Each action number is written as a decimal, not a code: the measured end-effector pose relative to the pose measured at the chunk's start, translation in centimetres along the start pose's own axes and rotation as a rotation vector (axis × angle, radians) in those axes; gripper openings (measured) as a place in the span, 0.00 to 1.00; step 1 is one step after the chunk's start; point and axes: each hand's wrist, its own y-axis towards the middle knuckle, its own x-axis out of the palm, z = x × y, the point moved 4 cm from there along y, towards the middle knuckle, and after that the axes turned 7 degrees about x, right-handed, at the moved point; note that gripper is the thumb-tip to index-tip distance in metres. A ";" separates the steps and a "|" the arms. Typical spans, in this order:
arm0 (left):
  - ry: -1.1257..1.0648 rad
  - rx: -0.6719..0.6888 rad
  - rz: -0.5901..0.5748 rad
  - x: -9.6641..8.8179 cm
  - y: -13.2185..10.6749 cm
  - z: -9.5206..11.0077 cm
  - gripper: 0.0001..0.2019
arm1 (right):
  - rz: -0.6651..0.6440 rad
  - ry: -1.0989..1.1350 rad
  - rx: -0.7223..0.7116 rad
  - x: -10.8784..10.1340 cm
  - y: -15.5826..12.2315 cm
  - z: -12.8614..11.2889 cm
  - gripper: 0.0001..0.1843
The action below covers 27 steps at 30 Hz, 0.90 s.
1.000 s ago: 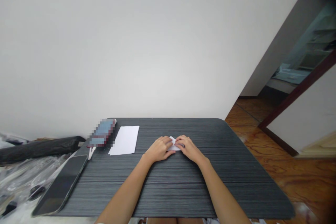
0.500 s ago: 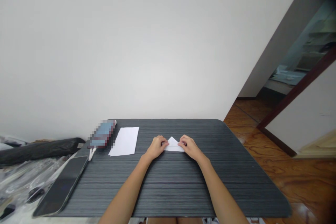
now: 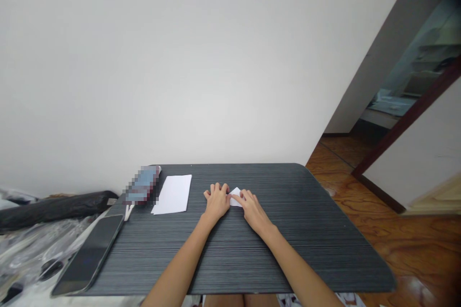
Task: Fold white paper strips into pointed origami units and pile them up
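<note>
Both hands (image 3: pixel 217 203) (image 3: pixel 255 213) now closer together on paper (image 3: pixel 236 191).

Tbl (image 3: pixel 338 244) R side free; mid blocked by fingers (image 3: pixel 217 189); L: papers (image 3: pixel 173 194), phone (image 3: pixel 90 254), pixelated obj (image 3: pixel 142 184).

No text, label, brand, number or sign could be read. Coarse square blocks covered the blue and dark-red rectangular object (image 3: pixel 142 185) at the table's far left corner, hiding any print. A small pale patch (image 3: pixel 112 201) sat at the end of the long black wrapped roll (image 3: pixel 61 208), too small and blurred to make out as lettering. The dark glossy screen of the black rectangular phone-like device (image 3: pixel 89 254), the flat white paper sheets (image 3: pixel 173 194) and the small folded white paper (image 3: pixel 236 191) offered no legible characters.
</note>
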 end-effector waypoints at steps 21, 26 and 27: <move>0.000 0.203 0.087 -0.3 -1.2 -0.3 0.12 | 0.207 -0.015 0.297 -0.9 -0.9 2.0 0.12; -0.044 0.178 0.090 0.0 -1.0 -0.8 0.11 | 0.168 0.037 0.323 0.6 1.4 2.6 0.14; -0.055 0.155 0.086 0.1 -0.9 -1.0 0.11 | 0.173 0.053 0.338 0.7 1.8 2.7 0.14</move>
